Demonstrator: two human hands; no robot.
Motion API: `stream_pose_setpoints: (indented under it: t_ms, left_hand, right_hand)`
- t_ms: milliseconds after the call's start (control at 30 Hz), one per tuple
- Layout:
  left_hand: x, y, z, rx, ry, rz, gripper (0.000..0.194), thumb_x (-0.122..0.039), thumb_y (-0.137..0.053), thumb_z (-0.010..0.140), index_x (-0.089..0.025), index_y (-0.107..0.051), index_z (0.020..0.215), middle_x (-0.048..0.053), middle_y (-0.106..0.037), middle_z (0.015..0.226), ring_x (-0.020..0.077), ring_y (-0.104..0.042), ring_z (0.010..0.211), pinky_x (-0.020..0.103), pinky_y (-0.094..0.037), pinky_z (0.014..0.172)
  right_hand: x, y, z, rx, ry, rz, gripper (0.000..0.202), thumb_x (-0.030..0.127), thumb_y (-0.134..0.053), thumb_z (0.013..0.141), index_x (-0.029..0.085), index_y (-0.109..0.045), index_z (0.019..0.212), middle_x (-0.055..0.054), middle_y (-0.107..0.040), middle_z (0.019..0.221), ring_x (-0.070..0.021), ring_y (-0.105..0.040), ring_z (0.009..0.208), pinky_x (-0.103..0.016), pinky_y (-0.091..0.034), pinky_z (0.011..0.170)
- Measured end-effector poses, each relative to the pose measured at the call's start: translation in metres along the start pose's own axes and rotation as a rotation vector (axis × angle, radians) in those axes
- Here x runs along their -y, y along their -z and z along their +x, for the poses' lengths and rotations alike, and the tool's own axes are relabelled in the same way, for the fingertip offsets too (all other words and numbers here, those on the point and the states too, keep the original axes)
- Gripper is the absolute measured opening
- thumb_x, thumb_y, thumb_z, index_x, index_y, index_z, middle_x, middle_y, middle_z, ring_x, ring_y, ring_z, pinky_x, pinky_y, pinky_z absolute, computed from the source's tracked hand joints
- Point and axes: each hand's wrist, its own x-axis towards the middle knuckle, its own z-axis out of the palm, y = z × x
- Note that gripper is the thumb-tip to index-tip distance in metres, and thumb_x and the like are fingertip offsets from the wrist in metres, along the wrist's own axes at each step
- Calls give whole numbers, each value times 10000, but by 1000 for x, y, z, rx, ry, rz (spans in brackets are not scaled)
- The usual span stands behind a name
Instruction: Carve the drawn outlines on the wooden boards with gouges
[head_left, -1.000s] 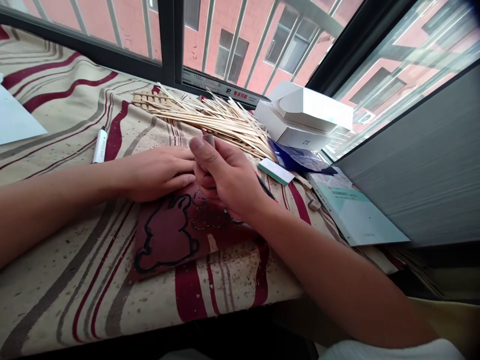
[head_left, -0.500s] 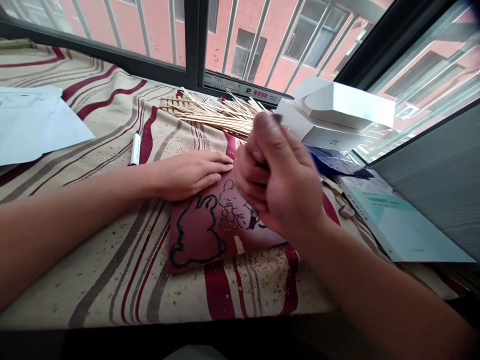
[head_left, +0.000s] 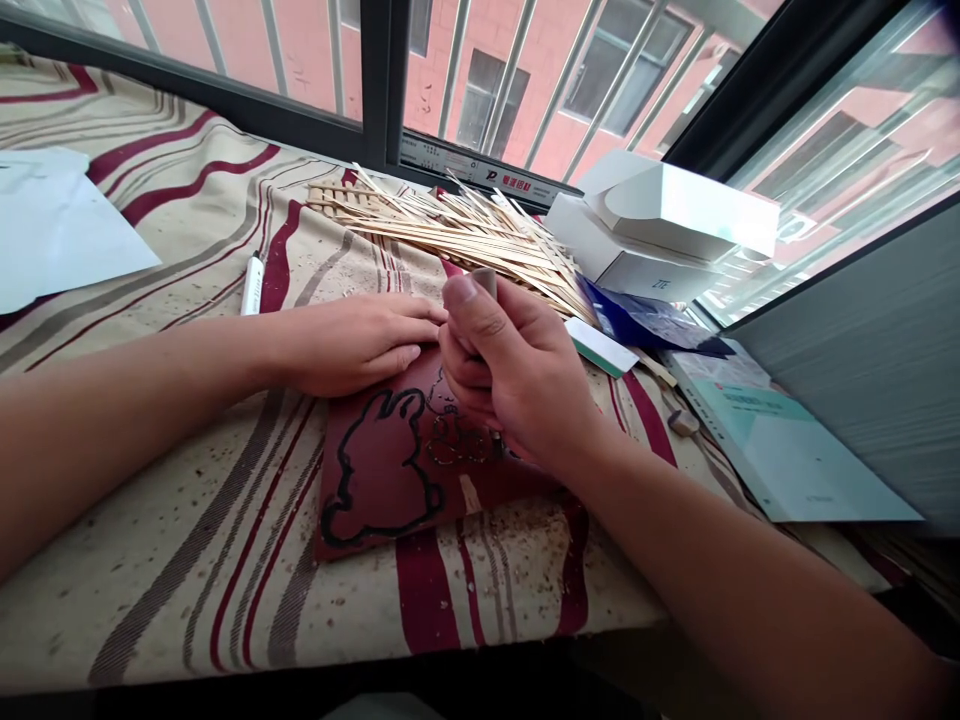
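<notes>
A reddish-brown board [head_left: 390, 440] lies on the striped cloth, bearing black outline drawings of a rabbit-like figure and a smaller animal. My left hand [head_left: 367, 340] rests flat on its upper left edge, fingers stretched out, holding nothing. Over the board's right half, my right hand [head_left: 517, 370] is closed in a fist around a slim tool [head_left: 486, 281]. The tool's grey end sticks out above the thumb, and a narrow tip shows below the fist near the smaller drawing. Most of the tool is hidden, and I cannot tell whether the tip touches the board.
Thin wooden sticks [head_left: 465, 230] are heaped behind the board. A white box [head_left: 660, 220], a blue packet [head_left: 637, 315], a white-and-green block [head_left: 600, 347] and a book [head_left: 795, 440] are on the right. A white marker [head_left: 253, 284] and papers [head_left: 67, 230] lie left. Crumbs dot the cloth.
My right hand has come down and left toward the board, uncovering the white-and-green block behind it. My left hand stays flat on the board. The whole view has shifted slightly.
</notes>
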Motion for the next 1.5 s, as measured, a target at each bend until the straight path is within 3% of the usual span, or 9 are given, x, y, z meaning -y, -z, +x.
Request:
stream_pose_setpoints:
  t_ms: [100, 300, 467, 567, 867, 1033, 1167, 1333, 1500]
  left_hand:
    - [0, -2, 0, -12, -7, 11, 336, -244, -322, 955, -142, -623, 844, 106, -681, 956, 240, -495, 1384, 438, -342, 1228]
    - [6, -4, -1, -13, -34, 20, 428, -248, -339, 967, -107, -673, 1194, 151, -531, 1519, 232, -474, 1400, 401, -327, 1236]
    - [7, -5, -2, -41, -70, 38, 313, -190, -369, 945, -137, -675, 985, 107, -703, 1146, 222, -500, 1372, 373, -340, 1225]
    - [3, -4, -2, -44, -59, 39, 290, -177, -365, 938, -130, -650, 910, 102, -688, 989, 237, -512, 1361, 406, -360, 1216]
    - [-5, -3, 0, -59, -24, 59, 407, -164, -389, 931, -80, -698, 1181, 171, -624, 1380, 271, -561, 1293, 446, -409, 1177]
    - [6, -5, -1, -47, -21, 91, 530, -181, -372, 931, -139, -631, 1392, 104, -551, 1526, 231, -499, 1395, 397, -335, 1239]
    - [13, -4, 0, -8, -4, 103, 562, -214, -388, 922, -207, -597, 1443, 41, -517, 1578, 214, -475, 1430, 379, -319, 1251]
    - [13, 14, -10, 56, -50, 85, 541, -244, -346, 969, -169, -616, 1431, 86, -520, 1576, 194, -490, 1398, 377, -346, 1229]
    - [26, 40, -34, 205, 13, 67, 606, -290, -502, 919, -217, -516, 1521, 94, -402, 1662, 237, -470, 1435, 424, -406, 1183]
  right_hand:
    - [1, 0, 0, -6, -5, -2, 446, 444, -635, 983, 226, -384, 686, 82, -346, 552, -44, -341, 443, -191, -302, 395]
    - [5, 5, 3, -37, -31, 5, 444, 472, -625, 982, 234, -373, 704, 87, -336, 553, -53, -290, 447, -206, -306, 396]
    - [5, 3, 1, -10, -44, -22, 471, 515, -637, 964, 232, -377, 691, 78, -338, 564, -58, -324, 465, -207, -298, 408]
    - [5, 1, -2, 0, -40, -69, 458, 509, -603, 983, 229, -380, 697, 64, -354, 593, -60, -327, 484, -201, -269, 406]
    - [-2, -10, -5, -63, 47, -42, 455, 446, -598, 998, 225, -372, 671, 52, -351, 595, -69, -322, 494, -216, -267, 418]
    - [16, -3, -3, -102, 135, 160, 428, 379, -646, 984, 231, -392, 673, 81, -325, 524, -58, -277, 413, -230, -257, 370]
    - [26, 8, 0, -101, 194, 108, 487, 522, -669, 952, 240, -365, 695, 88, -276, 530, -59, -214, 401, -244, -191, 348]
    - [12, 6, -1, 0, 75, 117, 487, 485, -684, 948, 231, -387, 657, 76, -328, 539, -61, -263, 436, -236, -247, 375]
    - [3, 3, -1, 28, -18, 72, 514, 579, -681, 913, 244, -379, 669, 83, -332, 539, -67, -283, 447, -226, -287, 376]
